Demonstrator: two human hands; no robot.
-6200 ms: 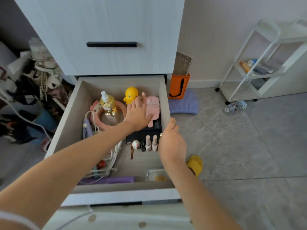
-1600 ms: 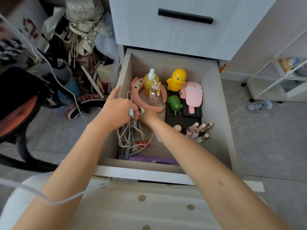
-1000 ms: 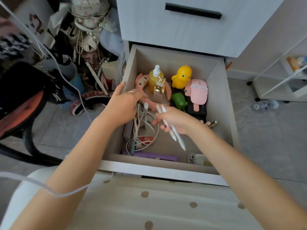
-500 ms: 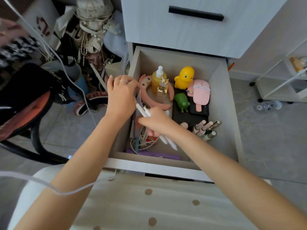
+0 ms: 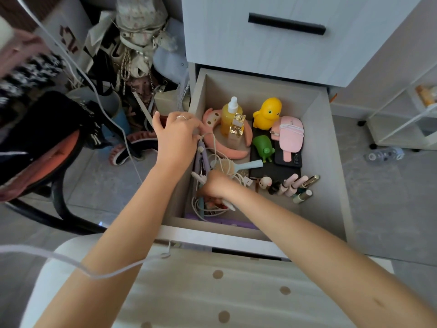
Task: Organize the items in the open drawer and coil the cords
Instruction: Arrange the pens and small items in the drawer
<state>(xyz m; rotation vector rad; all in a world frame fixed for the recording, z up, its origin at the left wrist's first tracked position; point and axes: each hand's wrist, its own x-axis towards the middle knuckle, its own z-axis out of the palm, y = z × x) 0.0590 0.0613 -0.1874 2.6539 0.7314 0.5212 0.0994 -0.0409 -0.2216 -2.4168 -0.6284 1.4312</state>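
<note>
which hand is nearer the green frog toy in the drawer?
Right. The right hand sits in the cord tangle just front-left of the green frog toy; the left hand is farther left, at the drawer's left wall.

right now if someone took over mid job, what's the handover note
Left hand: pinching a white cord at the drawer's left wall, lifted.
Right hand: down in the cord tangle at front left; what it grips is hidden.
Duck, yellow bottle, pink case stand at the back; nail polishes lie at the right.
Done: no cord coiled yet.
Left: untangle, coil the cords, tidy the rest.
</note>
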